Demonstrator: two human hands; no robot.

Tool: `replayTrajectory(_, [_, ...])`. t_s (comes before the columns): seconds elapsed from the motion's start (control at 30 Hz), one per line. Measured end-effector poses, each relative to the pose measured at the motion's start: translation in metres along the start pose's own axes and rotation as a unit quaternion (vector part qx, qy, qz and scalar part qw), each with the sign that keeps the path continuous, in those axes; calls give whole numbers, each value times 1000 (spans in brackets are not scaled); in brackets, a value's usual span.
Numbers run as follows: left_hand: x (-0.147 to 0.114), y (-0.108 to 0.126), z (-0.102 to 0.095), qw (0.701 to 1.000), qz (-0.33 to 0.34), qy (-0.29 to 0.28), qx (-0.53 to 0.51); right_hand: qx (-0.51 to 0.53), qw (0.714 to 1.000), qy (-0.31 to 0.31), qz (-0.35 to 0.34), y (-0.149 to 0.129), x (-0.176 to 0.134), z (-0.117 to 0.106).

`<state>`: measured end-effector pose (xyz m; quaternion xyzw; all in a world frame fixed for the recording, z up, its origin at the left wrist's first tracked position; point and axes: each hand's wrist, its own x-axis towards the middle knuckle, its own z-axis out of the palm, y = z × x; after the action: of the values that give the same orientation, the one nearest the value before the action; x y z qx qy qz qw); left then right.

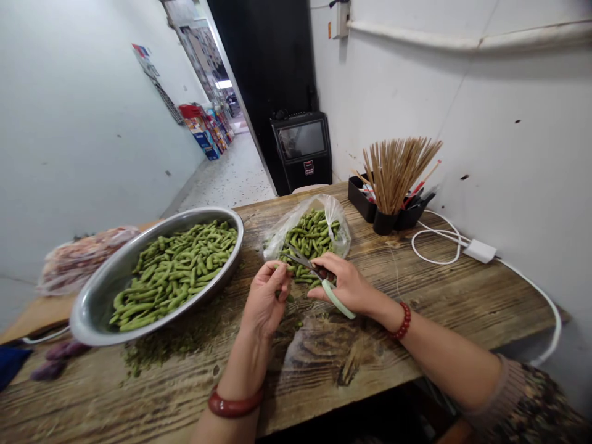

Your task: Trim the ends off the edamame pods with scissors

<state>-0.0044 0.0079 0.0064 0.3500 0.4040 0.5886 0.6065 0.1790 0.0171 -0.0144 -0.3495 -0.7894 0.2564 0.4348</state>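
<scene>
My right hand (354, 285) is closed round the pale green handles of a pair of scissors (340, 300). Their metal blades look parted and point up and left, close to my left fingertips. Between the pinched fingers of my left hand (264, 301) is a green soybean pod (288, 268), mostly hidden by the fingers. Just beyond both hands, a clear plastic bag (341, 239) lies with its mouth towards me, full of green pods (311, 231). To the left stands a wide metal basin (87, 314) holding a large heap of pods (180, 271).
Green trimmings (173, 345) litter the wooden table (370, 357) below the basin. A bag of pinkish food (90, 256) and purple items (53, 364) lie far left. A black holder (361, 200) with skewers (400, 172) and a white charger (480, 251) with cable sit right.
</scene>
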Motion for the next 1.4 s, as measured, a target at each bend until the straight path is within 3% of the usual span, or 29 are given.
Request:
replayTrajectory(0.23, [0, -1, 0, 1000, 12, 1, -9, -59, 996, -28, -59, -5, -2, -3])
replayTrajectory(0.97, [-3, -1, 2, 1000, -12, -16, -6, -60, 996, -17, -63, -1, -4, -1])
replayTrajectory(1.2, [-5, 1, 5, 998, -21, -43, -48, 17, 1000, -1, -18, 2, -2, 4])
replayTrajectory(1.4, [-7, -2, 11, 993, -3, -69, -92, 128, 987, -13, 99, -9, 0, 9])
